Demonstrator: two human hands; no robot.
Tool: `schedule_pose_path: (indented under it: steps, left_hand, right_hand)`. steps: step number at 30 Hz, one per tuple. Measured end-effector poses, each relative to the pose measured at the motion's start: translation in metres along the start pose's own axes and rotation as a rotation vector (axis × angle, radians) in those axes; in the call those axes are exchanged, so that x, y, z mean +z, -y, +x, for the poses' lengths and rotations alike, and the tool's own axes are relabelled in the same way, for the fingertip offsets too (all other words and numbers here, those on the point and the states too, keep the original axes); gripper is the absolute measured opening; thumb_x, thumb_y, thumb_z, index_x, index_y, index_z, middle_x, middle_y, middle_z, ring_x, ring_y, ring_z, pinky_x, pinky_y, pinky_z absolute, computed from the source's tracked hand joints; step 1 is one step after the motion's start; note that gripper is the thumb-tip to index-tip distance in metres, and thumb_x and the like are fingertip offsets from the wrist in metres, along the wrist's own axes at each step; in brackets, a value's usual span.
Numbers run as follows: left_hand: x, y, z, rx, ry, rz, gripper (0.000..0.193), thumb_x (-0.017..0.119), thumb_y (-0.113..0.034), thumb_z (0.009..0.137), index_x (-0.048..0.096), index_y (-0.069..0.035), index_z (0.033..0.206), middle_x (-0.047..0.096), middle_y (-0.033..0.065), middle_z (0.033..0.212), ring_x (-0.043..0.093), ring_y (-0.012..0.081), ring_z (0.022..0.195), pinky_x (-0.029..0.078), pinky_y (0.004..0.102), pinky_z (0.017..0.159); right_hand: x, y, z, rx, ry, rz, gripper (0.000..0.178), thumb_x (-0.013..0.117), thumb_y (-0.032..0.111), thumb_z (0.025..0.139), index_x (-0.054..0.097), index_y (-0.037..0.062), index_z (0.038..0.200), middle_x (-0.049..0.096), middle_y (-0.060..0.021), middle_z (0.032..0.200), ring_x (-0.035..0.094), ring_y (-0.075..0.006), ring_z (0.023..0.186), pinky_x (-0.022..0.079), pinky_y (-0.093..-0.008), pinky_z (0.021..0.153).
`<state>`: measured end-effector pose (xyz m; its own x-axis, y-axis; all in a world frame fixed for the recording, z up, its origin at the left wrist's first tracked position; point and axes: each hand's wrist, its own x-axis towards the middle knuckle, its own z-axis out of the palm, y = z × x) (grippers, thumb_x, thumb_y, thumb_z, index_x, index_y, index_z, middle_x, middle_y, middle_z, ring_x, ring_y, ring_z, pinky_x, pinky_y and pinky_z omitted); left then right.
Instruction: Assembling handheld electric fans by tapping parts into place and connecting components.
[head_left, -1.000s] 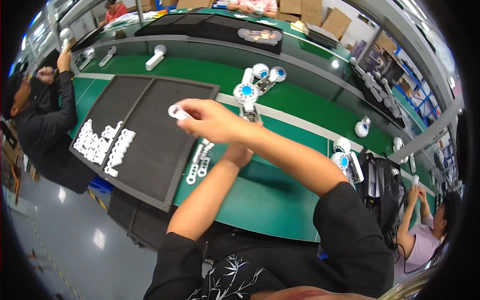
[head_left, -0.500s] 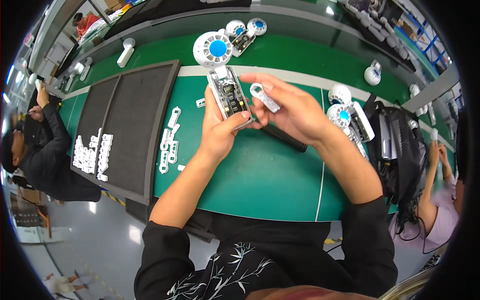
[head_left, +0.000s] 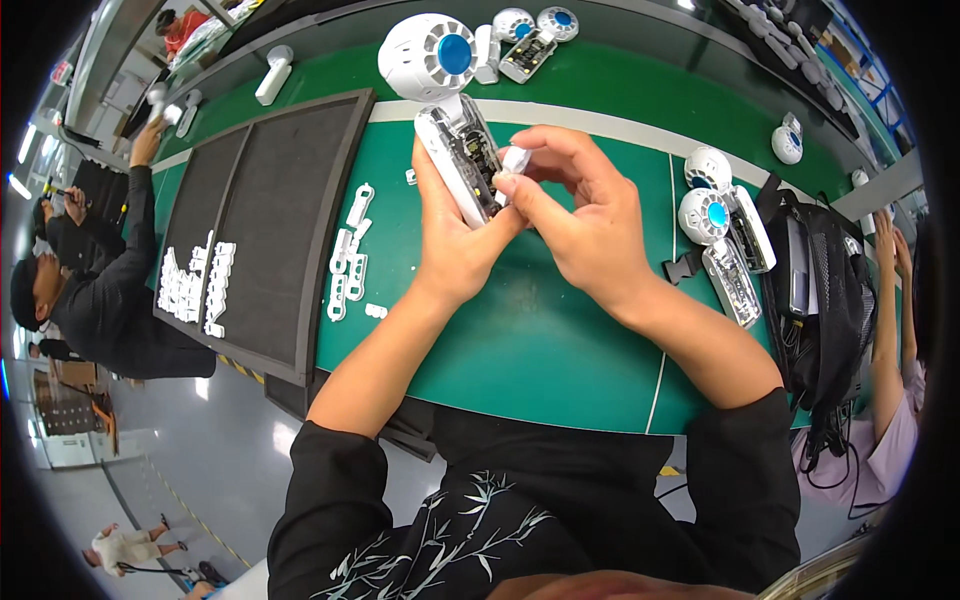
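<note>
My left hand (head_left: pixel 450 245) is wrapped around the handle of a white handheld fan (head_left: pixel 405 65), whose round head has a blue centre and points away from me. The handle's front is uncovered, so the circuit board (head_left: pixel 480 150) and wiring inside show. My right hand (head_left: pixel 590 225) pinches a small white plastic piece (head_left: pixel 516 160) between thumb and fingers, right at the open side of the handle. My fingers cover part of the piece, and I cannot tell whether it touches the board.
Loose white plastic parts (head_left: pixel 356 275) lie on the green table (head_left: pixel 530 350), beside a black foam tray (head_left: pixel 285 190) holding more. Several fans (head_left: pixel 705 215) and a black bag (head_left: pixel 825 300) are at right; other fans (head_left: pixel 527 55) stand behind. Co-workers' arms (head_left: pixel 140 215) show on both sides.
My right hand has brought the white piece left, onto the open handle, and turned it. The view has shifted slightly; the dark bar under my right hand no longer shows.
</note>
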<state>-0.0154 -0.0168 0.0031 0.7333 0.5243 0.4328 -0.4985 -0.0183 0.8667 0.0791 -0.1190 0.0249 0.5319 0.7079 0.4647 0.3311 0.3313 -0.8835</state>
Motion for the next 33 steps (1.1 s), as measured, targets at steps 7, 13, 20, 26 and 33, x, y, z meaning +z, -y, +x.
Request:
schedule_pose_path:
  steps: [7,13,20,26,33]
  left_hand:
    - [0.0,0.001,-0.004,-0.048,0.018,0.038,0.084,0.059,0.004,0.082,0.007,-0.01,0.147,0.047,0.0105,0.118,0.057,0.0159,0.094,0.053,0.0265,0.068]
    - [-0.003,-0.003,0.004,-0.14,0.056,-0.091,0.081,0.06,0.001,0.082,0.013,-0.01,0.147,0.052,0.0084,0.104,0.058,0.0125,0.074,0.048,0.0232,0.052]
    - [-0.034,0.013,0.01,-0.001,-0.117,-0.254,0.075,0.066,-0.005,0.078,0.023,-0.011,0.139,0.054,0.0092,0.089,0.059,0.0169,0.064,0.047,0.0286,0.047]
    - [-0.025,-0.008,0.015,-0.151,-0.205,-0.43,0.089,0.058,-0.001,0.077,0.01,-0.019,0.15,0.052,0.0085,0.084,0.055,0.0152,0.058,0.04,0.0263,0.04]
    - [-0.031,-0.017,0.013,-0.179,-0.215,-0.356,0.09,0.056,-0.001,0.076,0.01,-0.018,0.15,0.052,0.0079,0.084,0.056,0.0153,0.057,0.04,0.0261,0.04]
  right_hand:
    - [0.007,-0.008,0.002,-0.283,-0.076,-0.185,0.029,0.072,0.006,0.082,0.066,0.0035,0.11,0.064,-0.0117,0.111,0.065,-0.016,0.087,0.054,-0.0296,0.077]
    - [0.005,-0.002,0.005,-0.002,-0.074,0.107,0.027,0.067,0.011,0.088,0.067,0.003,0.113,0.064,-0.0066,0.107,0.062,-0.0141,0.087,0.053,-0.0316,0.074]
    - [-0.006,-0.041,0.003,0.024,0.394,-0.883,0.037,0.068,0.034,0.086,0.06,0.0006,0.099,0.061,-0.0168,0.09,0.06,-0.0336,0.082,0.047,-0.041,0.07]
    - [-0.035,-0.031,0.001,0.417,0.281,-0.689,0.021,0.051,0.023,0.099,0.055,0.0029,0.094,0.05,-0.0058,0.068,0.048,-0.0136,0.055,0.038,-0.0302,0.048]
    - [-0.021,0.033,0.001,0.26,0.166,-0.294,0.029,0.039,0.033,0.104,0.053,0.0075,0.102,0.037,0.0055,0.063,0.032,0.0002,0.047,0.022,-0.0169,0.039]
